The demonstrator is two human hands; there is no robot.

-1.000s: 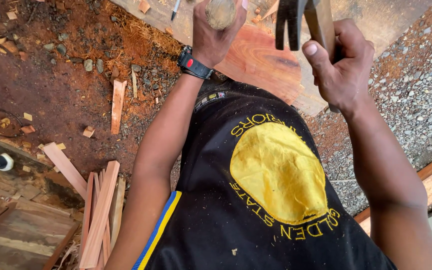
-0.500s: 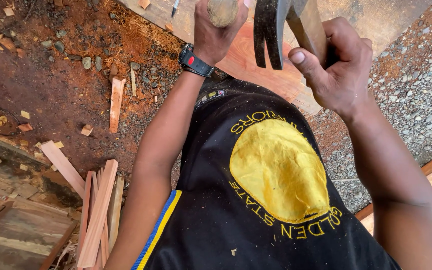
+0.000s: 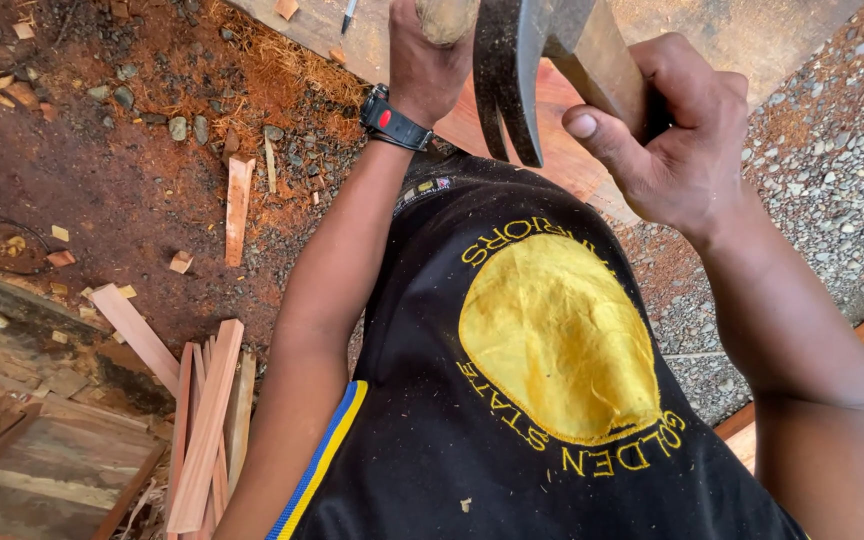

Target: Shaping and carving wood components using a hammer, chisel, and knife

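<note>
The right hand [image 3: 677, 140] is clamped around the wooden handle of a claw hammer [image 3: 522, 70]; the steel head sits at the far edge of the view, its two claws pointing down toward the black shirt [image 3: 512, 400]. The left hand [image 3: 427, 60] is closed on a rounded wooden handle [image 3: 445, 15] (only its butt end shows; the tool's working end is out of view); a black wristwatch [image 3: 392, 120] sits on that wrist. Both tools are held above a reddish wooden board [image 3: 552, 120] lying at the far side, just beyond the shirt. To the left, red soil [image 3: 132, 190] carries scattered wood offcuts; a bundle of thin wooden strips [image 3: 207, 420] lies near left. Grey gravel [image 3: 832, 180] covers the ground to the right.
</note>
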